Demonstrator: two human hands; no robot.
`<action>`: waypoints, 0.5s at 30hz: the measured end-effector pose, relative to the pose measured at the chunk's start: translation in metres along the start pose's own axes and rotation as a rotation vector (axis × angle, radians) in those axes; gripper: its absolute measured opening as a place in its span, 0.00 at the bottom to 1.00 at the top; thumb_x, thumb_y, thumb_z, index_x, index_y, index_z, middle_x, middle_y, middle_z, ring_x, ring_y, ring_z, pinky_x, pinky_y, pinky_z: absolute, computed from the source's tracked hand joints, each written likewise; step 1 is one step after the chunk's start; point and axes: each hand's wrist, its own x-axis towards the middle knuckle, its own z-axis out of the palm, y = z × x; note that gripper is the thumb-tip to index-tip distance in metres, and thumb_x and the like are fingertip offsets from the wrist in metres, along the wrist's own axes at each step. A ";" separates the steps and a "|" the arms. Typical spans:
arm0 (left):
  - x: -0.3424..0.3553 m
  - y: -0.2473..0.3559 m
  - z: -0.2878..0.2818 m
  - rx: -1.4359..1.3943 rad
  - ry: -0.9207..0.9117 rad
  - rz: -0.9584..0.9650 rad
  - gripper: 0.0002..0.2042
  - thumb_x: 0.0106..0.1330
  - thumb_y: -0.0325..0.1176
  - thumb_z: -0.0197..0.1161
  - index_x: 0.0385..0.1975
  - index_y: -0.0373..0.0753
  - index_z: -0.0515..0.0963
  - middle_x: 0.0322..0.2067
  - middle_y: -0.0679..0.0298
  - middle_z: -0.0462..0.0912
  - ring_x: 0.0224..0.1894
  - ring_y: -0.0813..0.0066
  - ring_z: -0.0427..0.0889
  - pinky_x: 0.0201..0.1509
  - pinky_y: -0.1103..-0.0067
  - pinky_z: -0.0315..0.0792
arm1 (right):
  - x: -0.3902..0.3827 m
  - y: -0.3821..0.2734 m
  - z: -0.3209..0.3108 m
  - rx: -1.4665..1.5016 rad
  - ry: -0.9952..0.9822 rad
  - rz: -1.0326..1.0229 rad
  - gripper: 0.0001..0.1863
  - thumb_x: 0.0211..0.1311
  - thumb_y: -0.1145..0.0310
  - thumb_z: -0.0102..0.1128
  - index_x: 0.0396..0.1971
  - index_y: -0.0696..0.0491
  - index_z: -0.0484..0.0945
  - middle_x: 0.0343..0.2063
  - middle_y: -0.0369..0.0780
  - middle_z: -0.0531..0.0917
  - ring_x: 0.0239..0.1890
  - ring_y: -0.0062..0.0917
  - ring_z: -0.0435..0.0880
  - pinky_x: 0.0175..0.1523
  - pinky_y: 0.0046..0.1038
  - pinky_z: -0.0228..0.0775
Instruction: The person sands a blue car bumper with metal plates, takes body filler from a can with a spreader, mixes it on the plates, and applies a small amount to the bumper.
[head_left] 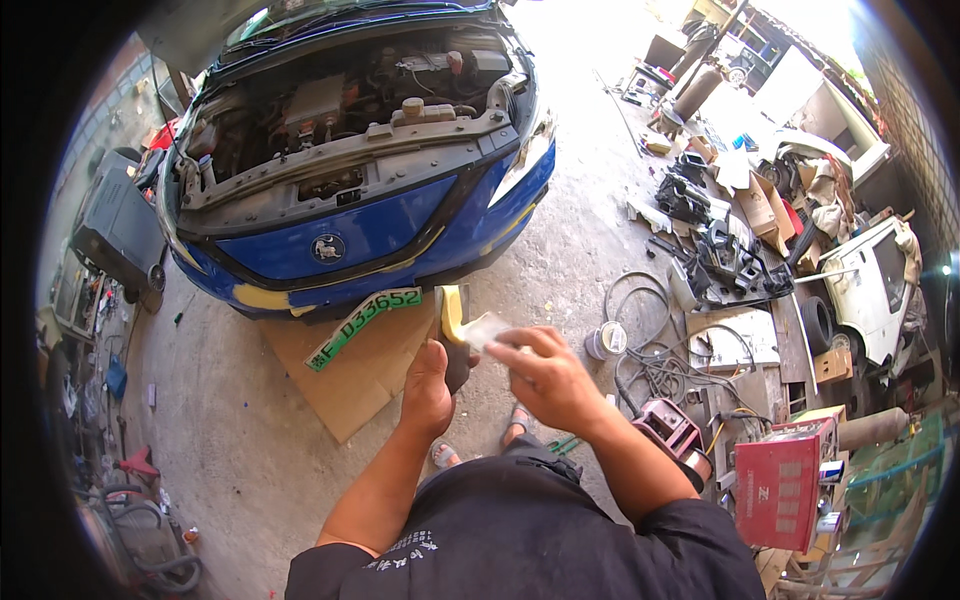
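My left hand (429, 390) is closed round a dark flat board (456, 368), thumb along its near face. Yellow paste (452, 312) lies along the upper part of that board. In my right hand (550, 378) is a pale, flat spreader (484, 330), its edge at the paste; fingers and spreader are slightly blurred. Just beyond my hands stands a blue car (350, 235) with its hood up and engine bay showing. Yellow patches (262, 298) mark its front bumper. A green licence plate (364, 326) sits below the bumper, above a sheet of cardboard (345, 405).
A white tub (606, 341) stands on the concrete right of my hands, near coiled cables (655, 355). Further right are a red machine (786, 485), black car parts (735, 260) and a white vehicle door (880, 290). A grey cabinet (120, 225) stands at left.
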 end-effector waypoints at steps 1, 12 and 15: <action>-0.003 -0.001 -0.004 0.063 0.033 0.010 0.26 0.72 0.51 0.46 0.59 0.36 0.66 0.52 0.64 0.74 0.47 0.75 0.76 0.53 0.75 0.71 | 0.004 0.001 -0.008 0.009 0.020 0.032 0.22 0.46 0.80 0.57 0.46 0.51 0.80 0.44 0.43 0.79 0.48 0.41 0.75 0.53 0.36 0.69; 0.003 0.058 -0.001 -0.334 -0.273 -0.360 0.30 0.71 0.53 0.45 0.62 0.34 0.59 0.54 0.50 0.72 0.55 0.58 0.74 0.49 0.60 0.77 | 0.030 -0.010 -0.046 0.099 0.000 -0.271 0.28 0.40 0.82 0.57 0.47 0.48 0.80 0.45 0.41 0.78 0.47 0.40 0.75 0.51 0.38 0.72; 0.003 0.056 -0.020 -0.555 -0.528 -0.530 0.34 0.70 0.55 0.43 0.67 0.34 0.51 0.61 0.43 0.63 0.59 0.37 0.68 0.45 0.51 0.77 | 0.039 -0.009 -0.047 0.161 -0.078 -0.345 0.30 0.37 0.84 0.56 0.48 0.49 0.79 0.47 0.42 0.78 0.48 0.40 0.75 0.53 0.37 0.69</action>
